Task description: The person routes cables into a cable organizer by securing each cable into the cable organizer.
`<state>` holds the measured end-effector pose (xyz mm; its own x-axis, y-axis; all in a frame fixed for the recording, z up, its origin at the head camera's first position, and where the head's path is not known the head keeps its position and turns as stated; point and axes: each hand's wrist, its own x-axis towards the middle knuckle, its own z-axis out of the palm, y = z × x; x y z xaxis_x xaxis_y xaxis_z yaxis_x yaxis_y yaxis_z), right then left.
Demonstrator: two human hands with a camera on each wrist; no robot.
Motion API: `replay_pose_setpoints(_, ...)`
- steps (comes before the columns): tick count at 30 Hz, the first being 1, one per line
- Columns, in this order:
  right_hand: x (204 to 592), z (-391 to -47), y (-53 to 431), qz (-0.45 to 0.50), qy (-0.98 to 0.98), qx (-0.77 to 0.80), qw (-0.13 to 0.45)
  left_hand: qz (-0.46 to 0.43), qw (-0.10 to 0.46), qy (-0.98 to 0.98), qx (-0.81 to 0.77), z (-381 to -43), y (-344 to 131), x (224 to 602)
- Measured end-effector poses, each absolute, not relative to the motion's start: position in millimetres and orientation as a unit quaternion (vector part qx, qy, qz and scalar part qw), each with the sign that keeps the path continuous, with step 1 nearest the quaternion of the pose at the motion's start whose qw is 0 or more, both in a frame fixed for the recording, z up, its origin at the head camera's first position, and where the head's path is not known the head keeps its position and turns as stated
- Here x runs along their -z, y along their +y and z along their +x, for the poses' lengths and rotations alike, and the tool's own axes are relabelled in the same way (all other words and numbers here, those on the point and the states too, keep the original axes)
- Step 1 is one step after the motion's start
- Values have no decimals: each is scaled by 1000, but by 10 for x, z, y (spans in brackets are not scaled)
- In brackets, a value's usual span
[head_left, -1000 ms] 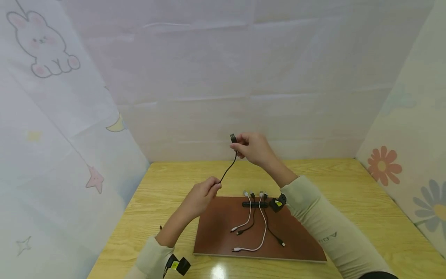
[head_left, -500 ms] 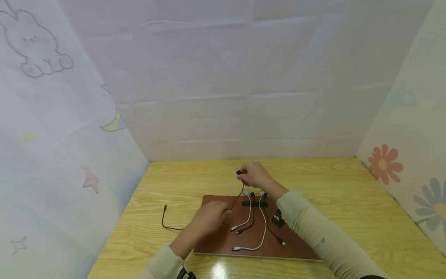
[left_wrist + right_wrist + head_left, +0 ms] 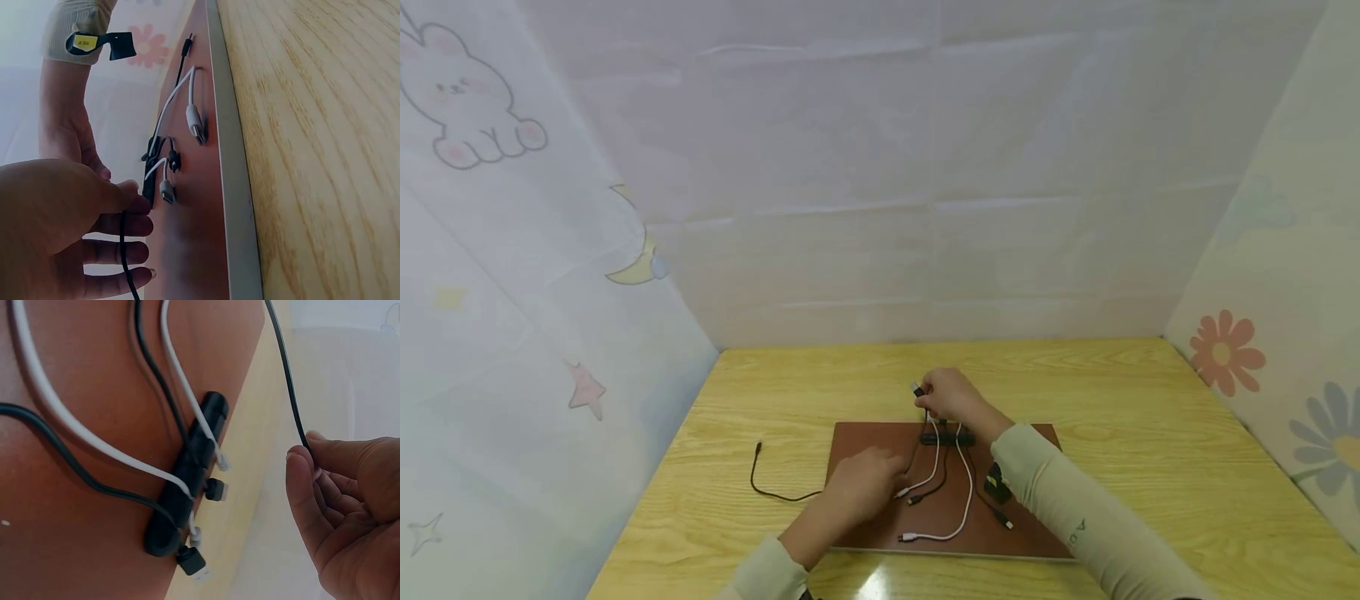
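A black USB cable (image 3: 290,381) is stretched between my two hands. My right hand (image 3: 951,393) pinches it just below its USB plug (image 3: 917,389), above the far edge of the brown board (image 3: 865,437). Over the board's left part, my left hand (image 3: 861,483) pinches the same cable between thumb and index finger. The cable's other end (image 3: 758,450) lies on the table to the left. Close below the right hand, a black cable clip strip (image 3: 200,462) sits along the board's far edge, with two white cables and two black cables in its slots.
The clipped cables, among them a long white cable (image 3: 967,500) and a black cable (image 3: 992,504), trail across the board toward me. The board lies on a wood-grain table (image 3: 1150,467). Printed cloth walls (image 3: 820,275) enclose the back and sides.
Both hands have come down toward the board with the black cable, the left also shifting right. The cable's free end has come into view on the table at left.
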<state>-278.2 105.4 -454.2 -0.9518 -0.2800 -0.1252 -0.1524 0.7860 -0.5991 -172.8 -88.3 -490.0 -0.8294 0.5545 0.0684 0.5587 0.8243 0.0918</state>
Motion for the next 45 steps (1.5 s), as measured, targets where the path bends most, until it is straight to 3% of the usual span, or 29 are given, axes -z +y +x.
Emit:
replay_pose_setpoints(16,4766,-2825,1054,-144,949,266,85,-353,127,-922,-101,-1732,-838,5020)
replay_pose_setpoints(45,4927,-2817,1067,-195,957,205,66,-469,173,-850,-165,-1837,-882,5060)
